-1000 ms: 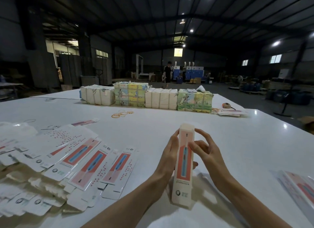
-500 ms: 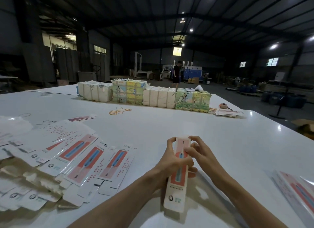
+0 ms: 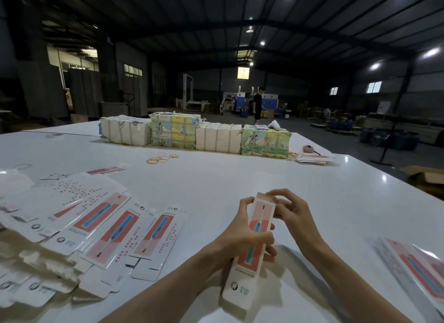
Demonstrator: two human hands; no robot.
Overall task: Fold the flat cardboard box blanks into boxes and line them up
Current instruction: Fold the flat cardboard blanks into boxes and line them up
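A long narrow box (image 3: 242,274), white with a pink panel and a blue toothbrush picture, is held above the white table (image 3: 216,178) in front of me. My left hand (image 3: 242,236) grips its middle, fingers wrapped around the front. My right hand (image 3: 290,214) pinches the flaps at its far top end. A fanned spread of flat box blanks (image 3: 79,233) with the same print lies on the table to the left. Folded boxes (image 3: 418,269) lie at the right edge, partly cut off.
Wrapped bundles of packaging (image 3: 197,135) stand in a row across the table's far side. Rubber bands (image 3: 159,158) lie in front of them. A few more blanks (image 3: 314,158) and a tape measure (image 3: 308,149) sit far right. A person (image 3: 258,105) stands in the hall beyond.
The box has been lowered slightly and tilted. My left hand has wrapped round its middle, and my right hand has moved up to its top flaps.
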